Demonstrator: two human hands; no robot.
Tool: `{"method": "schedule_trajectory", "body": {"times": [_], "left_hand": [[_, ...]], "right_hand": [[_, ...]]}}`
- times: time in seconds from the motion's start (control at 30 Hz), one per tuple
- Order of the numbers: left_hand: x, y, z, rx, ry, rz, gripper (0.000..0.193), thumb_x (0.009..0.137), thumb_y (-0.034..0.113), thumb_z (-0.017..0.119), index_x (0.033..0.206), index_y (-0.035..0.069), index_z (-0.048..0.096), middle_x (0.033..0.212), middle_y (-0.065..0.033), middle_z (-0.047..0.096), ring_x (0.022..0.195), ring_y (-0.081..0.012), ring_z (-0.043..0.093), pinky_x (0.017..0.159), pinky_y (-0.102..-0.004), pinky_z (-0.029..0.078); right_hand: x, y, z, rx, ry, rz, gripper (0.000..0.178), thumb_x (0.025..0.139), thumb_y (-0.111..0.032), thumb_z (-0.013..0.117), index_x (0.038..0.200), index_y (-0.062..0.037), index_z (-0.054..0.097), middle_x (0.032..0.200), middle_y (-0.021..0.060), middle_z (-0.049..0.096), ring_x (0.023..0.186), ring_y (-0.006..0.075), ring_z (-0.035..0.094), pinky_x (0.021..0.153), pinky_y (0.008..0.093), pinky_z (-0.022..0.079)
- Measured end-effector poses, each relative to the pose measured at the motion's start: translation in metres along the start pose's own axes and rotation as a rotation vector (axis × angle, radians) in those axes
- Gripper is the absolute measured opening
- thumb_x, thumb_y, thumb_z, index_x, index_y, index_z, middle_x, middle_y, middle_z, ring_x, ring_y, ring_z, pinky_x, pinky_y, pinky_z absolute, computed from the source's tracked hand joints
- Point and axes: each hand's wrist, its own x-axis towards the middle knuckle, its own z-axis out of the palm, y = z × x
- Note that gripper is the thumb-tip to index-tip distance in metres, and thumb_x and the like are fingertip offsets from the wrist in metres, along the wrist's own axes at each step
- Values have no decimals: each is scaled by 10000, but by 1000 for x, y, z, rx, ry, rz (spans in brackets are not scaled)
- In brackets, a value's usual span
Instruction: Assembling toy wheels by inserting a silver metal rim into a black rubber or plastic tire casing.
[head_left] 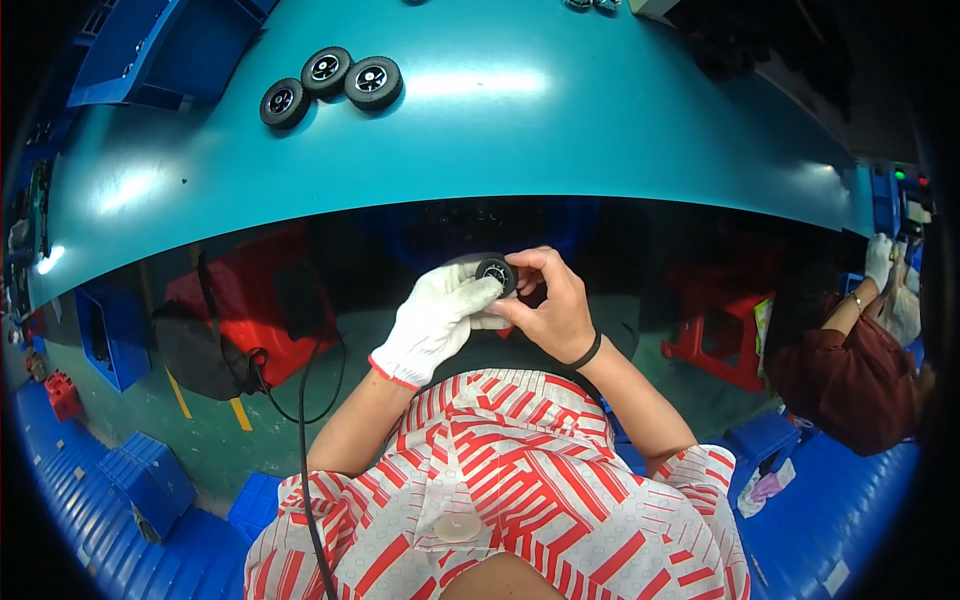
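Note:
Between my two hands, in front of my body and short of the table edge, is a small black wheel (496,272) with a spoked hub. My left hand (440,312), in a white knit glove with a red cuff, is closed on the wheel, its thumb lying across the hub side. Bare, with a black band at the wrist, my right hand (556,308) pinches the wheel's right edge with thumb and fingers. Three more black wheels with silver-marked hubs lie together on the table: a left one (285,103), a middle one (326,71) and a right one (373,82).
The teal table (560,150) spans the view ahead. A blue bin (165,50) stands at its far left. Red stools are below, one at right (725,325), one at left under a dark bag (195,350). A co-worker's brown sleeve (850,380) shows at far right. A black cable (303,440) hangs by my left arm.

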Motion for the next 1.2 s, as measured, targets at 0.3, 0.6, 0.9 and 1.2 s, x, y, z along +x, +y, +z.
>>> {"method": "schedule_trajectory", "body": {"times": [0.3,0.6,0.9,1.2], "left_hand": [[-6,0,13,472,164,192,389,831,100,681,1152,-72,544,999,-150,643,869,-173,646,759,-257,536],[-4,10,18,762,229,208,275,828,105,663,1056,-43,620,868,-109,668,780,-136,643,695,-239,515],[-6,16,15,845,190,67,331,799,94,684,1074,-65,591,847,-90,652,753,-104,612,670,-223,494],[-7,-4,6,544,181,215,513,794,64,694,1241,-74,486,1022,-151,620,864,-158,621,754,-246,516]], "right_hand": [[10,-4,-7,-310,-120,-284,475,653,-107,783,1066,-25,563,840,105,572,706,246,590,597,313,490],[10,0,-5,-414,-92,-343,430,656,-68,781,1038,2,595,787,102,587,632,192,586,550,270,491],[6,-1,-13,-126,-287,-17,474,710,-139,773,1113,-52,540,778,72,570,656,177,572,595,271,492],[12,-2,-9,-363,-178,-353,503,635,-116,802,1077,-22,581,891,107,607,758,215,616,634,296,518]]}}
